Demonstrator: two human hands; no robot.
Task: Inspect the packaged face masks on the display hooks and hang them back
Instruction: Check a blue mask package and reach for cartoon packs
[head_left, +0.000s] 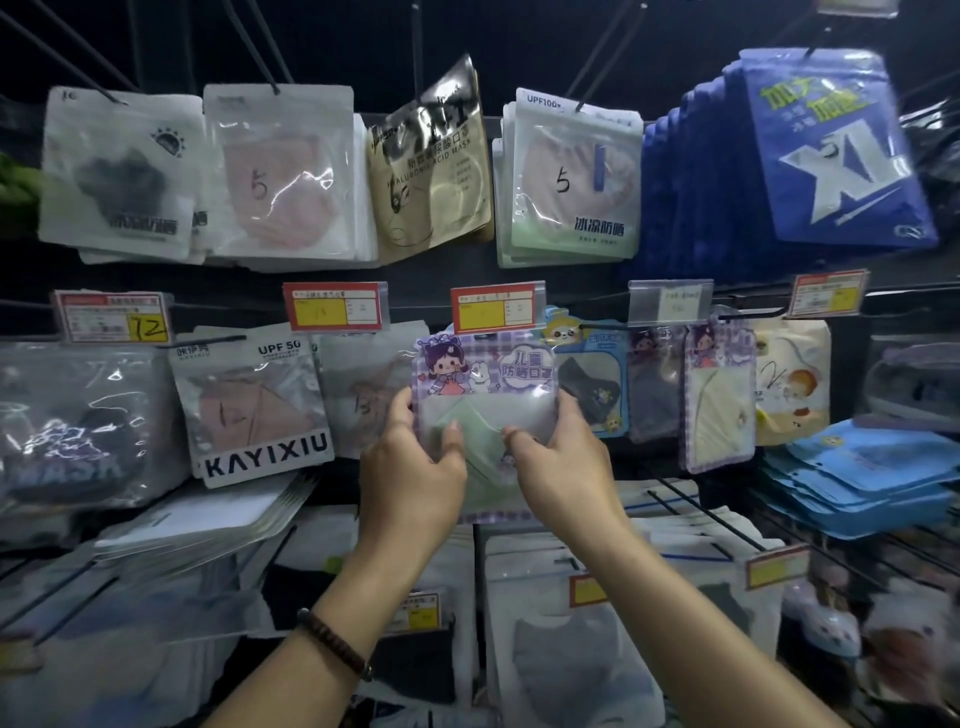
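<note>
On the head camera, I see both hands lifted in front of a dark display wall full of hanging packets. Between them is the mask packet (483, 384), purple and checked, with a cartoon girl printed on its top part and a clear window below. A pale green mask (480, 434) shows through the window.

The left hand (410, 467) grips the left edge of the packet, with the thumb lying on the front and the other fingers going behind it. The right hand (561, 462) grips the right edge in the same way, thumb on the front. The packet is upright and faces me, in the middle row. Its top edge is just under a red and yellow price tag (496, 307). I cannot tell if its hole is on a hook.

A dark bead bracelet (335, 644) is on the left wrist.

A second purple packet (719, 395) hangs to the right in the same row, and a white packet marked KAYIXIU (254, 410) hangs to the left. In the upper row I see a packet with a pink mask (283, 171), marked 5, and far right a thick bunch of blue packets (831, 150) on one hook.
</note>
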